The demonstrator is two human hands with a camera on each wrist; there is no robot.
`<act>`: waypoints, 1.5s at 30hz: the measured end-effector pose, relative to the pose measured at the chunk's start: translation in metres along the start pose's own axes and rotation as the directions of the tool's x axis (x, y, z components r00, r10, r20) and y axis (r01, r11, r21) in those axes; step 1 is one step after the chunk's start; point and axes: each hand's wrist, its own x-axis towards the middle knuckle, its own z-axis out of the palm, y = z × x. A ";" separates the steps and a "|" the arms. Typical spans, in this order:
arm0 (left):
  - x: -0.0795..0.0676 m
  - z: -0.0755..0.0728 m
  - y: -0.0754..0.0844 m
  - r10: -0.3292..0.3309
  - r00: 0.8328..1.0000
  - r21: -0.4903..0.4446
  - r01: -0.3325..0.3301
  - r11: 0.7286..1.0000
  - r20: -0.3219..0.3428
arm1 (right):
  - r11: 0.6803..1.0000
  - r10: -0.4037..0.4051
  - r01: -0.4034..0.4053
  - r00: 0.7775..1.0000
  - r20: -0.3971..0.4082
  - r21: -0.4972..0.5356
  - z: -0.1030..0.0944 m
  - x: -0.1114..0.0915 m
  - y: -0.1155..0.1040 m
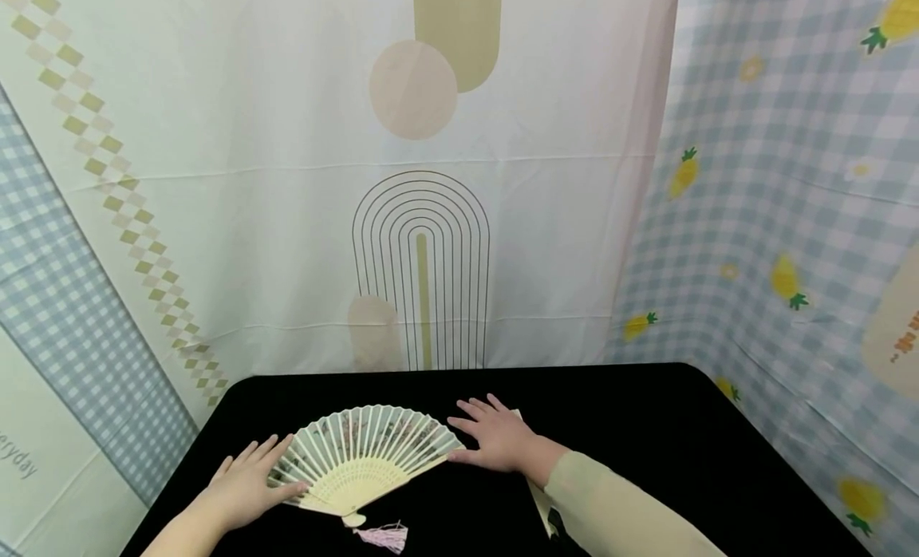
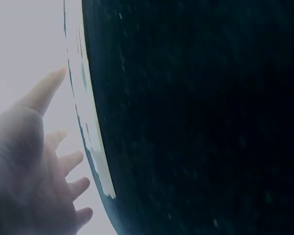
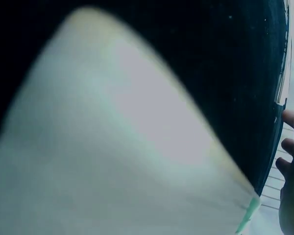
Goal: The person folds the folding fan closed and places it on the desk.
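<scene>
A pale folding fan point(image 1: 373, 465) with a floral print lies spread out on the black table, its pink tassel point(image 1: 386, 536) trailing from the pivot toward the near side. At the fan's left end, my left hand point(image 1: 247, 483) has its fingers extended and its thumb over the ribs. My right hand point(image 1: 498, 439) is spread at the opposite end, thumb tip right at the outer rib. In the left wrist view the fan point(image 2: 90, 117) appears edge-on beyond the fingers of the left hand point(image 2: 36, 171). Part of the right hand point(image 3: 291, 166) shows at the right wrist view's edge.
A flat, pale, long-edged object point(image 1: 540, 511) lies under my right forearm, mostly hidden by it. It looms large and blurred as a pale shape point(image 3: 122, 127) in the right wrist view. Printed curtains point(image 1: 560, 246) hang behind the black table point(image 1: 646, 429) and at both sides.
</scene>
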 end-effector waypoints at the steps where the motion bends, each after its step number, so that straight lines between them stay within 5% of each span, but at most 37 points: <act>1: 0.000 -0.001 -0.002 -0.010 1.000 -0.004 0.010 1.000 0.012 | 1.000 -0.001 0.001 1.000 0.001 -0.004 0.000 0.001 -0.001; 22: -0.004 -0.005 -0.027 -0.070 0.991 -0.051 0.076 0.996 0.111 | 0.997 0.072 -0.072 0.996 0.049 0.009 -0.005 0.007 -0.017; 45: -0.006 -0.003 -0.031 -0.077 0.990 -0.066 0.085 0.994 0.115 | 0.990 0.085 -0.092 0.994 0.062 0.107 -0.001 0.010 -0.015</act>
